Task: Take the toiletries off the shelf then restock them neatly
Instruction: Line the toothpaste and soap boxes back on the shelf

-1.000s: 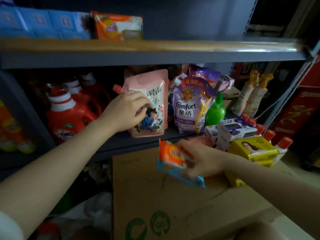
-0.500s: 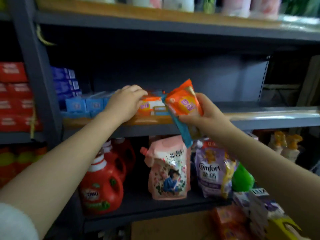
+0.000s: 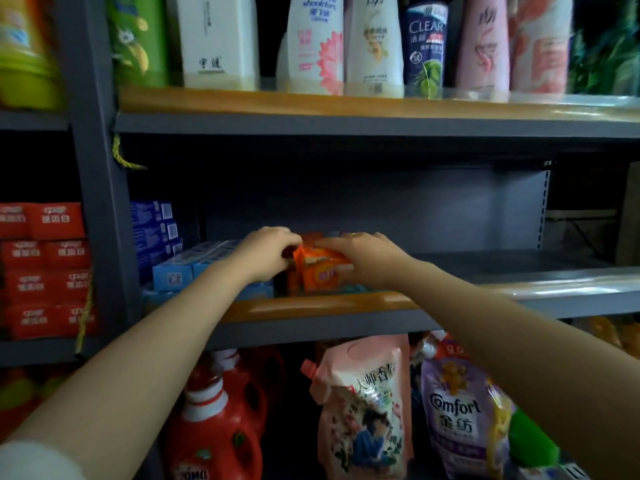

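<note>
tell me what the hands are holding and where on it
Both hands are on the orange soap pack on the middle shelf: the right hand covers its top, the left hand grips its left end.

Grey metal shelf unit [image 3: 346,126], orange-trimmed front edges. Top tier: shampoo bottles [image 3: 370,43] upright in a row. Mid tier [image 3: 519,268]: blue boxes [image 3: 180,268] at left, orange packs [image 3: 322,271] beside them. Bottom tier: red detergent jugs [image 3: 221,427], refill pouches [image 3: 363,410].
</note>
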